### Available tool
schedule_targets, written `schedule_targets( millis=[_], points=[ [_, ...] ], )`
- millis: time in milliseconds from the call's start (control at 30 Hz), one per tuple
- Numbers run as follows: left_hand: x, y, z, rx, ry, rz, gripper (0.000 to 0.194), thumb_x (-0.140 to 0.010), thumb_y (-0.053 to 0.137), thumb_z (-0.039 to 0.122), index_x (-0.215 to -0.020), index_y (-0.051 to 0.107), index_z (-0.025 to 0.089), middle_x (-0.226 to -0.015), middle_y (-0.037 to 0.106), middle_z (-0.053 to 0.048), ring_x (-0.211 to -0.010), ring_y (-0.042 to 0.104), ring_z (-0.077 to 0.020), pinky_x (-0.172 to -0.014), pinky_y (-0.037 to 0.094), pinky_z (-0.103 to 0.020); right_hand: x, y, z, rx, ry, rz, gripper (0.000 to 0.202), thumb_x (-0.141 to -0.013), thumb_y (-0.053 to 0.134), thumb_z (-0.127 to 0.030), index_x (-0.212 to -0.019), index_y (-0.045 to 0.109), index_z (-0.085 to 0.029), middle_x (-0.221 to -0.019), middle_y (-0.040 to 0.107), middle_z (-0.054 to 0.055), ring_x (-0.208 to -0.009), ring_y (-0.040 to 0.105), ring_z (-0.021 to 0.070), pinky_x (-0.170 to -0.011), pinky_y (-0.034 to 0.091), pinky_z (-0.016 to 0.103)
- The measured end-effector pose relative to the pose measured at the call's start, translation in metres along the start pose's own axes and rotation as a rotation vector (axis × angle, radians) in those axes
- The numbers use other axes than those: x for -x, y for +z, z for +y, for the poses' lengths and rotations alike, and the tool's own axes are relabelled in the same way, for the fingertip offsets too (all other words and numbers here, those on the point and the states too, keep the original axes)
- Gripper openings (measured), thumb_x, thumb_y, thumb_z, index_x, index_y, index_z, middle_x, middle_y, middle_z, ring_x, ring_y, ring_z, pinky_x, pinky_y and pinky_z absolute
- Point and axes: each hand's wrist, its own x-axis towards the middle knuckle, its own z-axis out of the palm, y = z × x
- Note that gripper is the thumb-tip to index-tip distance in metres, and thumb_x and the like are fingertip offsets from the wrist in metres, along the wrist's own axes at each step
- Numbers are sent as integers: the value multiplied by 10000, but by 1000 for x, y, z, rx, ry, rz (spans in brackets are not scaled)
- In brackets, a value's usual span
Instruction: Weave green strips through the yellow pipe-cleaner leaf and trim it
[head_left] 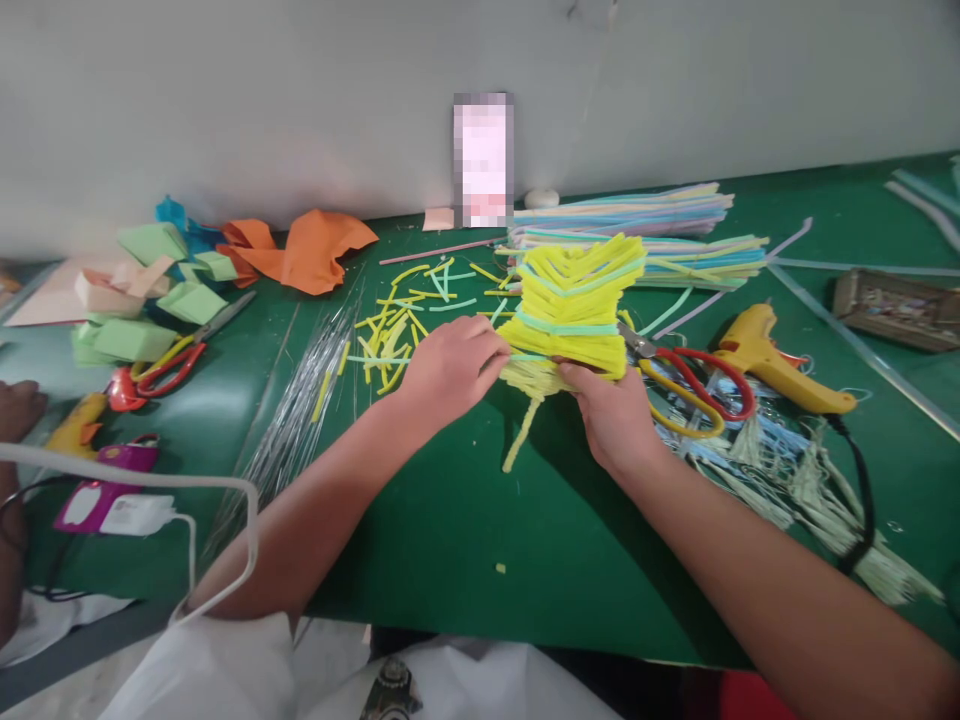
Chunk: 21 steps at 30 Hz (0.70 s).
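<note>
A leaf-like piece made of yellow pipe cleaners (pixel 579 278), with mint green bands across it and a pale stem hanging down, is held above the table. My right hand (pixel 611 415) is closed on its lower right edge, thumb on top. My left hand (pixel 454 365) pinches a mint green pipe cleaner (pixel 375 359) at the piece's lower left side; the strip sticks out to the left beyond the hand and runs along the yellow rows. Behind my left hand, cut yellow pipe cleaner bits (pixel 384 335) lie scattered on the table.
Right of my hand lie red-and-yellow scissors (pixel 739 385), a yellow glue gun (pixel 780 362) and tangled tassels (pixel 817 490). Pipe cleaner bundles (pixel 637 215) and a phone (pixel 484 160) are behind. Leftward are wires (pixel 300 400), more scissors (pixel 172 370), folded paper (pixel 135 340) and another person's hand (pixel 21 408).
</note>
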Motion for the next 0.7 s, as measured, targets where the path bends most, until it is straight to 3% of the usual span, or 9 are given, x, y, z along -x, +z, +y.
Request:
schedule_targets(
  millis=[167, 333, 700],
  points=[
    [0, -1, -1, -182, 63, -41, 257, -955, 458, 256, -875, 681, 157, -861, 647, -70, -803, 572, -182, -675, 404, -306, 0, 0, 0, 48, -27, -22, 342, -665, 744, -170, -1005, 714, -190, -1112, 731, 65, -1055, 670, 250, -985, 507, 440],
    [0, 1, 0, -216, 100, -51, 294, -970, 417, 247, -860, 672, 154, -846, 635, -73, -783, 550, -173, -670, 390, -311, 0, 1, -3, 44, -3, -29, 409, -656, 733, -171, -1059, 671, -192, -1197, 700, 72, -1105, 652, 245, -1009, 494, 429],
    [5, 13, 9, -237, 157, -55, 279, -953, 406, 191, -848, 660, 144, -823, 619, -66, -762, 537, -175, -649, 374, -316, -1, 0, -3, 40, 42, -30, 387, -604, 774, -188, -978, 676, -186, -1070, 731, 72, -980, 674, 261, -930, 516, 460]
  ],
)
